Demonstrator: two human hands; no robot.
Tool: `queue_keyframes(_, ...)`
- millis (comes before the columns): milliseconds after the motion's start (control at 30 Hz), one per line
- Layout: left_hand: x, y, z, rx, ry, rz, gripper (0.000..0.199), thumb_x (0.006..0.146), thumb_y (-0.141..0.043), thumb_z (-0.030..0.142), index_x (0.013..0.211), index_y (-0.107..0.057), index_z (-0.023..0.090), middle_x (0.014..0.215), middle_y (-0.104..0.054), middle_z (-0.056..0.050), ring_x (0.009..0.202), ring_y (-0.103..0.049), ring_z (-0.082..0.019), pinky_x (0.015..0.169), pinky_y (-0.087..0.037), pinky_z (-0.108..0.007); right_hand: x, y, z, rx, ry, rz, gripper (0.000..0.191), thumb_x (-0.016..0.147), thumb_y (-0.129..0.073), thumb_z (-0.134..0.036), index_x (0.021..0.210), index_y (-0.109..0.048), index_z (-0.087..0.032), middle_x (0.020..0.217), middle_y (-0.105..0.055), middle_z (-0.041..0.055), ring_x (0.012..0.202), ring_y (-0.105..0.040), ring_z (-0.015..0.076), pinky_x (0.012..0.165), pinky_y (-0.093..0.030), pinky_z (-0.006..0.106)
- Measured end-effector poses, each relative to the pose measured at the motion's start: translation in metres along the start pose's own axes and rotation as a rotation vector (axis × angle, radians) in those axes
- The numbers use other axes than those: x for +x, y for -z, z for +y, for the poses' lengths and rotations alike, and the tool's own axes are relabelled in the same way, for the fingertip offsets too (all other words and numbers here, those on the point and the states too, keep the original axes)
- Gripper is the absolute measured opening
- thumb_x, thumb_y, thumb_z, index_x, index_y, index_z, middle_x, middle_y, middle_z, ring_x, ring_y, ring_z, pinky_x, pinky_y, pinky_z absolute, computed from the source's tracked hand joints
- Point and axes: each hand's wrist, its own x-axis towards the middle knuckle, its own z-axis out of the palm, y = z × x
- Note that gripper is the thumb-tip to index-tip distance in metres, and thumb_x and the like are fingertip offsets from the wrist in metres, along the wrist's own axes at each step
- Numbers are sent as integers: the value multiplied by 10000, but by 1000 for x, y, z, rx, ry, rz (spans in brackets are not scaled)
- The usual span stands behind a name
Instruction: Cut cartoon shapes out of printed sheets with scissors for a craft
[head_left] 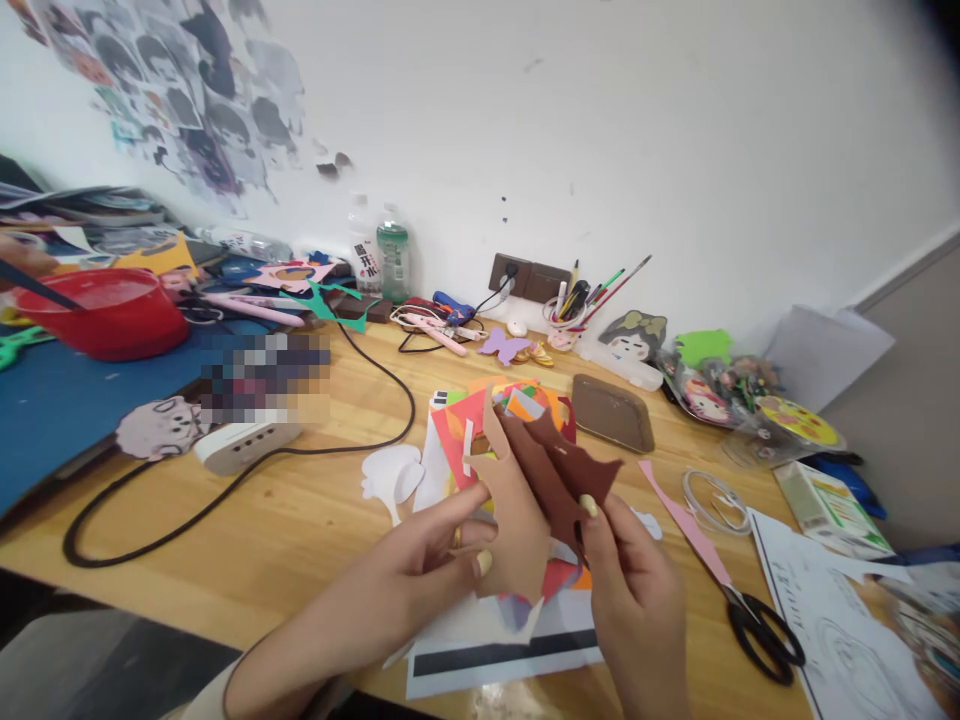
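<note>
My left hand (442, 570) pinches a tan paper scrap (517, 525) by its left side, thumb in front. Between the thumb and fingers of my right hand (637, 590) is a dark brown paper scrap (555, 465) with jagged, cut edges. The two pieces are held up side by side and overlap in the middle. Below and behind them lies a pile of coloured paper scraps (461, 425) in red, orange, yellow and white, partly hidden. A white sheet with a black stripe (450, 672) lies under the pile.
Black-handled scissors (765, 630) and a pink paper strip (686, 520) lie to the right. A brown tray (613, 412) sits behind the pile. Further left are a white power strip (244, 445), its black cable (360, 450) and a red bowl (112, 320). Printed sheets (832, 620) cover the right edge.
</note>
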Motion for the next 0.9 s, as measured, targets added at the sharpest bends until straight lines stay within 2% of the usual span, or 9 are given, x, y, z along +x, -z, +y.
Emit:
queue_keyframes(100, 3, -1, -4, -57, -44, -45, 553, 757, -584, 423, 1247, -414, 233, 962, -598, -38, 756, -536, -119, 622, -389, -192, 3, -5, 4, 316, -164, -6, 249, 835, -486, -297, 1066, -560, -242, 1013, -649, 26, 885, -619, 170, 720, -516, 241)
queue_keyframes(200, 7, -3, -5, -63, -47, -45, 609, 747, -592, 434, 1281, -365, 248, 1011, -581, -50, 817, -531, -139, 648, -390, -203, 2, -9, 6, 316, -182, 42, 229, 811, -524, -271, 1034, -568, -241, 969, -661, 29, 827, -632, 157, 670, -522, 217)
queue_keyframes(300, 11, -7, -4, -103, -75, -109, 582, 752, -598, 403, 1268, -361, 273, 1050, -566, -43, 831, -540, -142, 649, -396, -208, 0, -11, 4, 103, 27, 50, 209, 791, -544, -199, 990, -583, -253, 979, -652, 14, 848, -624, 147, 699, -512, 216)
queue_keyframes(400, 16, -11, -3, -146, -120, -149, 438, 760, -598, 356, 1148, -449, 218, 970, -575, -24, 752, -542, -113, 644, -403, -206, -4, -13, 3, -83, 303, 35, 242, 772, -541, -109, 965, -587, -248, 1029, -635, 11, 936, -592, 152, 825, -470, 268)
queue_keyframes(467, 19, -12, -5, -126, -148, -95, 318, 766, -580, 361, 1010, -502, 171, 832, -560, 1, 662, -512, -89, 612, -395, -198, -6, -14, 3, -94, 339, 76, 230, 769, -541, -94, 945, -585, -236, 1016, -640, 15, 950, -586, 149, 839, -463, 273)
queue_keyframes(600, 21, -7, -12, 61, -112, 72, 281, 771, -530, 403, 671, -470, 148, 570, -397, 57, 501, -342, -60, 460, -276, -175, -7, -16, 1, 117, 145, 255, 144, 780, -561, -148, 894, -589, -232, 917, -664, 0, 839, -621, 124, 729, -506, 215)
queue_keyframes(733, 19, -1, -16, 153, -8, 119, 357, 750, -500, 456, 573, -396, 164, 500, -307, 72, 451, -245, -58, 408, -174, -195, 3, -12, -5, 431, -73, 465, 204, 786, -595, -231, 989, -584, -217, 906, -661, 13, 753, -632, 116, 659, -533, 208)
queue_keyframes(833, 17, -1, -16, 139, 21, 141, 371, 730, -510, 489, 590, -406, 162, 510, -328, 68, 454, -256, -58, 412, -175, -196, 13, -8, -9, 653, -148, 468, 228, 786, -601, -262, 1009, -576, -218, 945, -654, 29, 753, -634, 141, 650, -549, 264)
queue_keyframes(900, 17, -1, -16, 133, 36, 143, 391, 717, -513, 522, 600, -409, 163, 508, -336, 67, 449, -260, -59, 410, -174, -196, 15, -7, -9, 688, -174, 449, 221, 781, -608, -258, 997, -581, -219, 921, -657, 27, 702, -634, 132, 620, -547, 252)
